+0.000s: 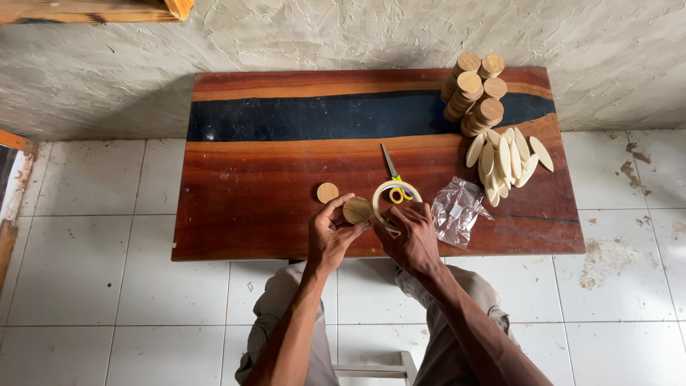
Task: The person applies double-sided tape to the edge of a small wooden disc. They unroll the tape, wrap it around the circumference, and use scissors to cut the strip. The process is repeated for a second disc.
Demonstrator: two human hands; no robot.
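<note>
Red-brown table (250, 186) with dark centre stripe, on white tile floor (93, 286) against rough plaster wall (343, 36). Left hand (330, 232) clamped on wooden disc (356, 210), right hand (413, 232) gripping tape roll (395, 189); loose disc (328, 191) at 10 o'clock. Scissors (393, 175) at 12, plastic bag (457, 211) at 3, oval biscuits (507, 161) and disc stacks (475, 93) at 1.

A reddish wooden desk (250, 193) with a dark blue band along its length stands on a white tiled floor (86, 286) against a rough grey wall; on it lie a small wooden disc (327, 191), yellow-handled scissors (394, 180) and a crumpled clear bag (457, 211). At its far right corner stand stacks of discs (475, 93); just before them lies a heap of pale wooden ovals (507, 161).
</note>
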